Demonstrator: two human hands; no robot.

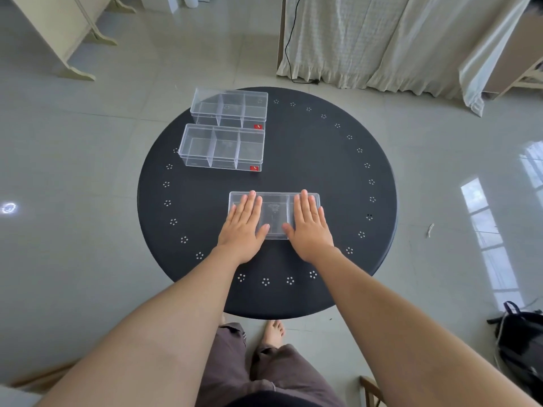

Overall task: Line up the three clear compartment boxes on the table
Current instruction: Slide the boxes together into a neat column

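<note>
Three clear compartment boxes lie on a round black table (323, 171). The far box (229, 108) sits at the table's back left edge. A second box (221, 148) lies just in front of it, nearly parallel, with a small gap between them. The near box (274, 214) lies apart, closer to me and shifted right. My left hand (242, 226) rests flat on its left part, fingers spread. My right hand (310, 223) rests flat on its right part. Neither hand grips it; both palms press on its top.
The table has a ring of small white dot clusters near its rim. A dark backpack (520, 342) lies on the tiled floor at the right. Curtains (382, 39) hang behind the table. A cream furniture leg (73, 39) stands at the back left.
</note>
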